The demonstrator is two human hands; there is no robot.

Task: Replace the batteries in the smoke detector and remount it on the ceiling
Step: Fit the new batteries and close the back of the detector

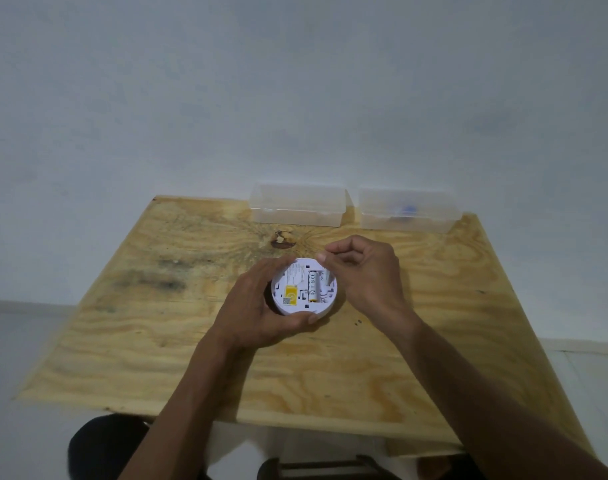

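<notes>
I have the round white plastic smoke detector [304, 287] lying back-side up, near the middle of the pale plywood surface [157, 341], so its battery bay faces me. One white-and-gold cylindrical battery [312, 285] sits lengthwise in the bay, just right of the yellow label [290, 293] on the detector's back. The slot beside that battery, further right, looks only partly filled; something pale lies there under my fingers, but it is too small for me to say whether it is a second cell.

My left hand [261, 306] wraps the detector's left and near rim, thumb curled along the near edge, closed on it to keep the casing from sliding while I work. My right hand [363, 271] is bunched at the detector's far-right edge, fingertips pinched together over that second slot. I cannot tell whether they hold a battery or are just pressing at the contacts.

Beyond the detector, against the grey wall, stand two clear plastic lidded boxes: the left box [297, 204] looks empty, and the right box [408, 211] shows a blurred blue item inside. I judge the swap as partway along, with remounting not yet begun.
</notes>
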